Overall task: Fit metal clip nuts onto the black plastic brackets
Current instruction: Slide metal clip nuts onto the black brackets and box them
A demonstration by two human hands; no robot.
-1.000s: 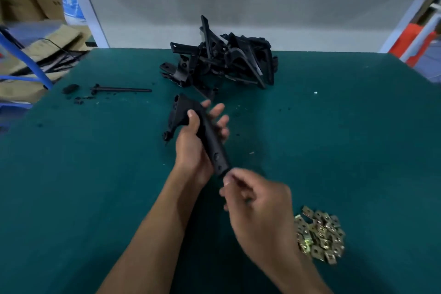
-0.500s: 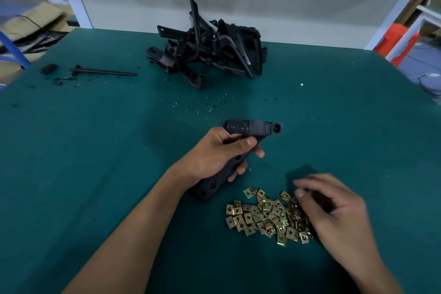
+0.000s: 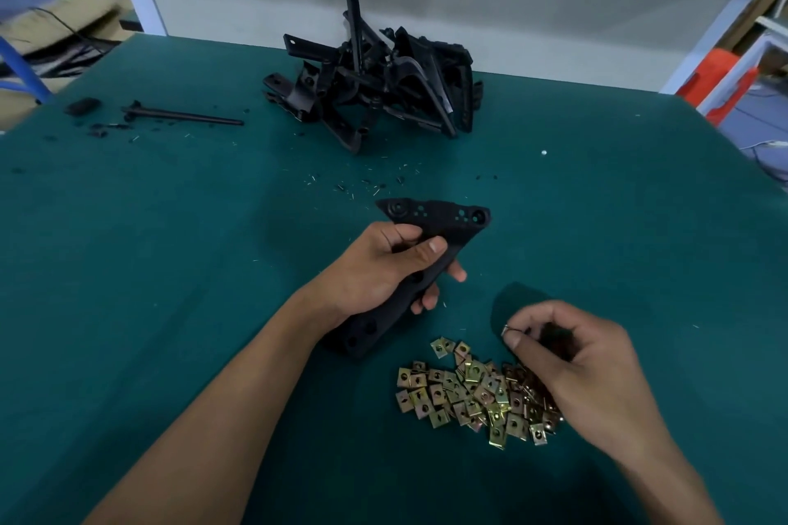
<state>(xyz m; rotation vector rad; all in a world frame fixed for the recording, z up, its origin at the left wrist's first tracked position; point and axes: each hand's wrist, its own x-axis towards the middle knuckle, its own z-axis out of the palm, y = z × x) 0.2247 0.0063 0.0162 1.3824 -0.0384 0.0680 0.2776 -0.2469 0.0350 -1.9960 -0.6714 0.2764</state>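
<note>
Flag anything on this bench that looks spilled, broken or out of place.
Small black crumbs and pale slivers are scattered over the green mat just in front of the tangled pile of black brackets, like trimmings or breakage. More black fragments lie beside a loose black rod at far left.

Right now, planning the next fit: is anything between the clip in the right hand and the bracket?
Nothing visible: bare green mat separates the right hand, pinching a clip, from the bracket the left hand grips.
</note>
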